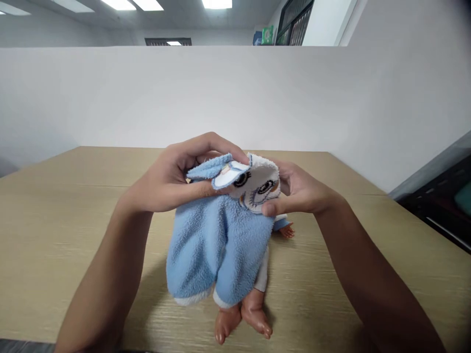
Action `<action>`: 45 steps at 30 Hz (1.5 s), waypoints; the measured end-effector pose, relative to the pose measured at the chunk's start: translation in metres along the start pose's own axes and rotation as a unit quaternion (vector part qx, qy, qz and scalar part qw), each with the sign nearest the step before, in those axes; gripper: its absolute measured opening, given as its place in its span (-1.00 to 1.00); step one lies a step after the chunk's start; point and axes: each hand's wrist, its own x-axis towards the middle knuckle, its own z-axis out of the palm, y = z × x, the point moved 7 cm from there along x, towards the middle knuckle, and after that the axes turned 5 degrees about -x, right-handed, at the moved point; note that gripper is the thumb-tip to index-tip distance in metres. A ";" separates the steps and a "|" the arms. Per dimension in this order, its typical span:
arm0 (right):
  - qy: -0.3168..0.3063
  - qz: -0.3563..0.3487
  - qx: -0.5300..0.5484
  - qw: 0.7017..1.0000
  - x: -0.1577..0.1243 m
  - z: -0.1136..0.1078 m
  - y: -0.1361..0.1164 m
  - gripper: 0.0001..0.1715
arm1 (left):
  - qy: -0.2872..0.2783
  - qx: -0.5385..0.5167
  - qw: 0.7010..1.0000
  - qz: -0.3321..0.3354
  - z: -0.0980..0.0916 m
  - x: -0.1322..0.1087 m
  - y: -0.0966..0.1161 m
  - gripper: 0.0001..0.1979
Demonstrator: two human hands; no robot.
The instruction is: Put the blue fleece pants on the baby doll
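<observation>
Both of my hands hold up a fluffy light-blue doll outfit (221, 245) with two short legs edged in white. Its white upper part carries an embroidered animal face with dark eyes. My left hand (176, 176) pinches the top left, with the thumb in front and the fingers behind. On the other side my right hand (298, 189) grips the white part, its thumb pressed on the front. Behind the outfit a baby doll (253, 314) lies on the table. Only its bare feet, a pale trouser leg and one small hand at a blue cuff show; the outfit hides the rest.
A wooden table (73, 230) spreads under my arms, with a white partition (165, 98) along its far edge. To the right stands a black object (437, 196) that I cannot make out, beside the table.
</observation>
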 end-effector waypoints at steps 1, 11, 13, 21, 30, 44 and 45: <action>-0.005 0.006 0.019 1.000 -0.001 0.001 0.000 -0.35 | -0.007 -0.014 1.000 -0.001 0.001 0.000 -0.001 -0.66; -0.027 0.036 -0.008 0.999 -0.012 -0.012 0.005 -0.26 | -0.014 0.039 0.991 -0.128 -0.007 0.002 -0.026 -0.69; 0.014 0.023 -0.011 1.000 -0.017 -0.020 -0.005 -0.30 | -0.027 0.081 0.985 -0.150 -0.008 0.003 -0.027 -0.74; -0.009 0.061 -0.090 0.994 -0.026 -0.023 -0.013 -0.25 | -0.031 0.003 0.993 -0.110 -0.005 0.003 -0.023 -0.74; 0.051 -0.002 -0.079 0.996 -0.020 -0.022 -0.007 -0.43 | -0.084 0.060 0.983 -0.149 0.001 -0.002 -0.029 -0.64; -0.138 0.178 -0.141 0.964 -0.012 0.014 0.032 -0.54 | -0.033 0.013 0.992 -0.122 0.004 0.005 -0.042 -0.65; -0.127 0.171 -0.134 0.968 -0.012 0.013 0.031 -0.55 | -0.044 0.010 0.989 -0.143 0.005 0.003 -0.044 -0.62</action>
